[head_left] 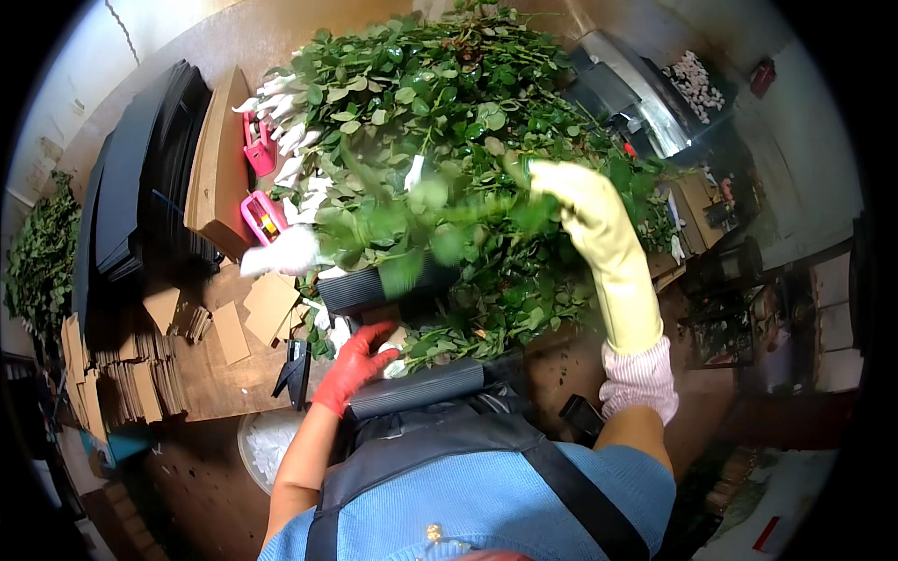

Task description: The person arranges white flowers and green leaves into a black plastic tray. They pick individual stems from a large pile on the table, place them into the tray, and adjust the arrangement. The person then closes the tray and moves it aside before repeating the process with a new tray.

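Observation:
My right hand (561,182), in a long yellow rubber glove, is closed on a leafy flower stem (440,210) held over the bench. Motion blurs the stem's leaves. At its left end is a blurred white-wrapped head (285,252). My left hand (360,365), in a red glove, is low near the bench's front, fingers apart. It rests beside a small bunch of leafy stems (458,344) with white-wrapped heads, between two dark ribbed pads, the nearer pad (421,388) being next to my apron. A large heap of leafy stems (421,103) fills the back, its white-wrapped heads on the left.
Two pink plastic tools (262,217) stand left of the heap by a cardboard sheet (213,168). Dark boards (140,178) lean further left. Cardboard pieces (229,332) lie on the wooden bench (210,379). A white tub (267,449) stands below its front edge.

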Motion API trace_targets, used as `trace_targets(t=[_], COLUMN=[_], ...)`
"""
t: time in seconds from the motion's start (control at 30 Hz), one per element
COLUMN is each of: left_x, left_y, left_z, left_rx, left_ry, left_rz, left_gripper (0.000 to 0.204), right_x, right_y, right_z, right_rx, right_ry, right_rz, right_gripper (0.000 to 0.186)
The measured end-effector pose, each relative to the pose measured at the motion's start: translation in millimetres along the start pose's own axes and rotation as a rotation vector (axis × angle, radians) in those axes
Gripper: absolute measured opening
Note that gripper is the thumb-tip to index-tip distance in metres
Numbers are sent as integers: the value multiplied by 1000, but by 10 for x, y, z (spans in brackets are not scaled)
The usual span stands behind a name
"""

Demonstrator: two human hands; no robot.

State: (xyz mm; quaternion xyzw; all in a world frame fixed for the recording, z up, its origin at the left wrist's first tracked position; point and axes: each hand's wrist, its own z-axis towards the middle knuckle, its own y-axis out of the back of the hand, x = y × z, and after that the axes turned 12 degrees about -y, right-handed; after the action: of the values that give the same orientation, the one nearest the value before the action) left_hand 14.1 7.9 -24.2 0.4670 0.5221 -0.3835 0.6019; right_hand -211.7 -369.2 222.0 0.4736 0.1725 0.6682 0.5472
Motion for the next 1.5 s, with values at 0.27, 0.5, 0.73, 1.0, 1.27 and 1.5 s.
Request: trace_targets(t=[0.27, 0.5, 0.73, 1.0, 1.27, 1.5], left_x=[-163, -384, -60, -159, 89, 29], left_y=[-3, 9, -127, 15, -34, -143], left_z=[26, 9, 242, 79, 72, 114], left_rx=[-97, -121, -177, -124, -180, -389], left_ry=[67, 186, 25, -198, -227, 160], left_rz=[-9, 128, 371, 508, 493, 98], left_gripper=[79, 58, 46, 33, 33, 59], right_x=[-245, -9, -646, 177, 388, 1], right_y=[-942, -953, -1361, -238, -977, -928], right_z=[-1567, -660, -647, -112, -823, -928], right_rx=[237, 970, 359, -131, 415, 269], right_ry=[-1440, -813, -938, -252, -1180, -1580], right_rz=[463, -851, -380, 165, 258, 217], right_gripper=[23, 40, 30, 35, 21, 34])
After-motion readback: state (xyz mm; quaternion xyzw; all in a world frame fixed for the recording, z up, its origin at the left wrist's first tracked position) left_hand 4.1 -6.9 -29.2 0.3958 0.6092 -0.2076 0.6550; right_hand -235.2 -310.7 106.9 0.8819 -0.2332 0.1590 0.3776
